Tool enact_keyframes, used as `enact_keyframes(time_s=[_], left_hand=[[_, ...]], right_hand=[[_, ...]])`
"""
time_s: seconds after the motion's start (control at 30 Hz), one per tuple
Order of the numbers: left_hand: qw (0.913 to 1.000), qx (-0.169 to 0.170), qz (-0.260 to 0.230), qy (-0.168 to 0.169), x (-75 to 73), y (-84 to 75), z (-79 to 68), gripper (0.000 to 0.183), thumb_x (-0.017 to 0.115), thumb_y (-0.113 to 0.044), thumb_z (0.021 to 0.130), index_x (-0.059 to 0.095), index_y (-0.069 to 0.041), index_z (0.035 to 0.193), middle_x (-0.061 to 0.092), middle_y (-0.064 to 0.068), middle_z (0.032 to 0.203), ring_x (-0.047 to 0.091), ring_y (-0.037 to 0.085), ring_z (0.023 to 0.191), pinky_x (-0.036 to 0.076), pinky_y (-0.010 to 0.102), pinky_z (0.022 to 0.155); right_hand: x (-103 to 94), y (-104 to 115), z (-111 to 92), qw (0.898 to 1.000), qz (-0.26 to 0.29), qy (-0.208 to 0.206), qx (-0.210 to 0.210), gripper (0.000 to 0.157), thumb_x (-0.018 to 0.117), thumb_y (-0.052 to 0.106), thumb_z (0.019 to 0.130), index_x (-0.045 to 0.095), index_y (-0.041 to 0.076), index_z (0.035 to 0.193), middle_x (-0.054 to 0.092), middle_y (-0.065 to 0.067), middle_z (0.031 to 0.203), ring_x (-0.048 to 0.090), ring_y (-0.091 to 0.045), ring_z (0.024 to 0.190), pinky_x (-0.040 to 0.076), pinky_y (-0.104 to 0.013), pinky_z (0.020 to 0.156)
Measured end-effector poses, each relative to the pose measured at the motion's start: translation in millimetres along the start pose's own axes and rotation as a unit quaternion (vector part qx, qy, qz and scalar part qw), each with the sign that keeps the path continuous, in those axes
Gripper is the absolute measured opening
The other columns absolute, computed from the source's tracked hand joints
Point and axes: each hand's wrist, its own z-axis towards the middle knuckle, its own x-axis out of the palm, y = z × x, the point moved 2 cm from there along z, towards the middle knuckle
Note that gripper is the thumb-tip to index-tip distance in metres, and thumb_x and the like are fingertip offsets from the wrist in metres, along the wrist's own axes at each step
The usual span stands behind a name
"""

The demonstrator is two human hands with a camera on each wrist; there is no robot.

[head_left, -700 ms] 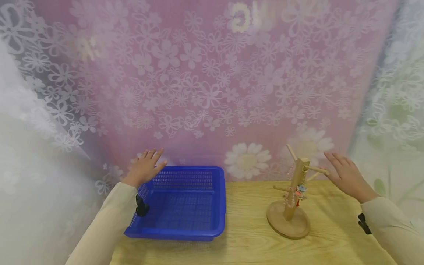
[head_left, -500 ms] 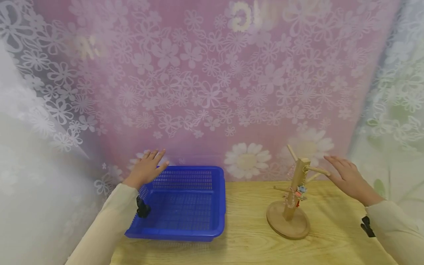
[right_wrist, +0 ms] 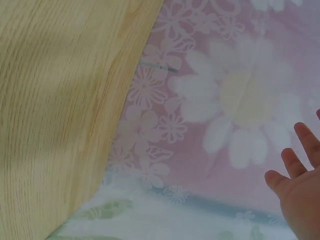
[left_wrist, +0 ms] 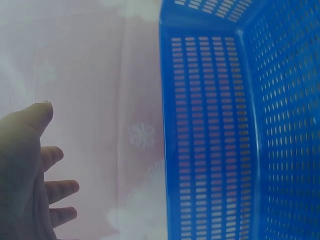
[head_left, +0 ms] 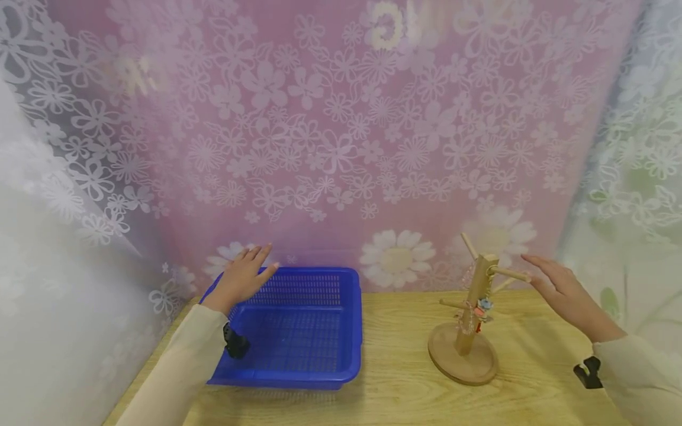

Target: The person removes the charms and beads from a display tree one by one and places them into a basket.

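Note:
In the head view my left hand [head_left: 242, 279] hovers over the back left corner of a blue plastic basket [head_left: 355, 331], fingers extended, nothing held. The left wrist view shows the same hand [left_wrist: 30, 175] apart from the perforated basket wall [left_wrist: 210, 140]. A wooden peg stand [head_left: 476, 302] rises from a round base on the right. From it hang a pinkish beaded strand [head_left: 467, 319] and a chain with blue and red charms [head_left: 483, 309]. My right hand [head_left: 572, 296] is raised just right of the stand's pegs, fingers straight; whether it touches a peg is unclear.
Basket and stand sit on a light wood-grain table [head_left: 396, 355]. Behind rises a pink flowered curtain [head_left: 335, 148], with whitish sheeting at both sides. A black wrist camera [head_left: 234, 342] on the left sleeve overlaps the basket; another [head_left: 588, 373] is on the right sleeve.
My left hand has shifted slightly right and down over the basket corner. My right hand has lowered a little and turned more edge-on. Basket and stand have stayed put.

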Motion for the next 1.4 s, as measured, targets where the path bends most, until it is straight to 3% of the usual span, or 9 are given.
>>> enact_keyframes(time_s=[0.17, 0.27, 0.4, 0.5, 0.6, 0.67, 0.87, 1.07, 1.4], left_hand=[[0.9997, 0.003, -0.023, 0.002, 6.1, -9.6, -0.9, 0.064, 0.037, -0.044, 0.100, 0.023, -0.006, 0.150, 0.028, 0.025, 0.150, 0.021, 0.049, 0.138, 0.020, 0.069, 0.104], [0.9995, 0.004, -0.031, 0.000, 10.5, -14.4, -0.8, 0.064, 0.036, -0.045, 0.100, 0.023, -0.006, 0.150, 0.029, 0.024, 0.150, 0.022, 0.047, 0.138, 0.021, 0.067, 0.106], [0.9987, 0.014, -0.047, -0.013, 13.6, -22.6, -1.0, 0.063, 0.038, -0.043, 0.100, 0.026, -0.005, 0.149, 0.031, 0.023, 0.150, 0.025, 0.047, 0.137, 0.022, 0.065, 0.107], [0.9984, 0.014, -0.054, -0.012, 16.2, -29.0, -2.5, 0.063, 0.039, -0.043, 0.100, 0.026, -0.006, 0.149, 0.032, 0.022, 0.149, 0.026, 0.047, 0.137, 0.023, 0.065, 0.106], [0.9982, 0.009, -0.059, -0.007, 19.7, -34.8, -4.2, 0.063, 0.039, -0.044, 0.100, 0.025, -0.008, 0.149, 0.032, 0.021, 0.150, 0.026, 0.045, 0.137, 0.024, 0.064, 0.106], [0.9979, 0.011, -0.064, -0.009, 21.9, -38.9, -5.4, 0.063, 0.039, -0.044, 0.100, 0.025, -0.008, 0.149, 0.033, 0.021, 0.149, 0.027, 0.044, 0.137, 0.025, 0.063, 0.106], [0.9953, 0.008, -0.094, -0.023, 27.8, -55.2, -10.3, 0.063, 0.039, -0.046, 0.099, 0.025, -0.011, 0.150, 0.034, 0.018, 0.150, 0.026, 0.042, 0.139, 0.023, 0.064, 0.107], [0.9893, 0.017, -0.126, -0.073, 37.3, -77.8, -14.3, 0.059, 0.042, -0.044, 0.099, 0.032, -0.013, 0.148, 0.042, 0.015, 0.145, 0.030, 0.041, 0.138, 0.024, 0.064, 0.107], [0.9770, 0.047, -0.188, -0.089, 44.2, -113.2, -24.9, 0.058, 0.045, -0.042, 0.098, 0.034, -0.012, 0.147, 0.043, 0.009, 0.146, 0.030, 0.038, 0.138, 0.023, 0.061, 0.109]], right_hand=[[0.9, 6.6, -7.9, 0.998, 0.048, 0.010, 0.041, 0.046, 0.039, 0.015, 0.102, 0.033, 0.011, 0.147, 0.027, 0.020, 0.146, 0.015, 0.015, 0.128, 0.018, -0.072, 0.097], [2.2, 9.6, -10.9, 0.997, 0.060, 0.014, 0.047, 0.044, 0.039, 0.014, 0.102, 0.035, 0.011, 0.146, 0.030, 0.033, 0.136, 0.023, 0.020, 0.120, 0.031, -0.033, 0.105], [5.0, 12.2, -12.2, 0.998, 0.048, 0.017, 0.043, 0.044, 0.038, 0.015, 0.102, 0.036, 0.013, 0.146, 0.032, 0.035, 0.133, 0.027, 0.024, 0.114, 0.027, -0.001, 0.081], [8.2, 14.5, -13.7, 0.996, 0.055, 0.026, 0.064, 0.044, 0.036, 0.019, 0.103, 0.034, 0.017, 0.147, 0.028, 0.034, 0.136, 0.028, 0.006, 0.131, 0.037, -0.029, 0.102], [11.3, 16.2, -15.0, 0.992, 0.077, 0.037, 0.091, 0.045, 0.034, 0.022, 0.104, 0.031, 0.020, 0.148, 0.023, 0.027, 0.142, 0.023, -0.034, 0.139, 0.031, -0.068, 0.091], [13.6, 17.0, -15.7, 0.990, 0.089, 0.040, 0.098, 0.044, 0.034, 0.022, 0.104, 0.031, 0.019, 0.148, 0.024, 0.026, 0.141, 0.023, -0.045, 0.135, 0.028, -0.075, 0.083], [20.1, 17.8, -17.2, 0.993, 0.077, 0.006, 0.088, 0.037, 0.037, 0.018, 0.103, 0.046, 0.011, 0.138, 0.042, 0.034, 0.119, 0.034, 0.021, 0.108, 0.042, -0.054, 0.085], [25.4, 21.3, -18.4, 0.994, 0.072, -0.024, 0.080, 0.033, 0.043, 0.015, 0.101, 0.052, 0.007, 0.131, 0.051, 0.031, 0.113, 0.044, 0.019, 0.103, 0.038, -0.005, 0.075], [29.3, 29.3, -16.5, 0.989, 0.117, -0.052, 0.073, 0.037, 0.045, 0.009, 0.100, 0.048, 0.008, 0.136, 0.054, 0.027, 0.115, 0.052, 0.013, 0.100, 0.039, -0.002, 0.082]])
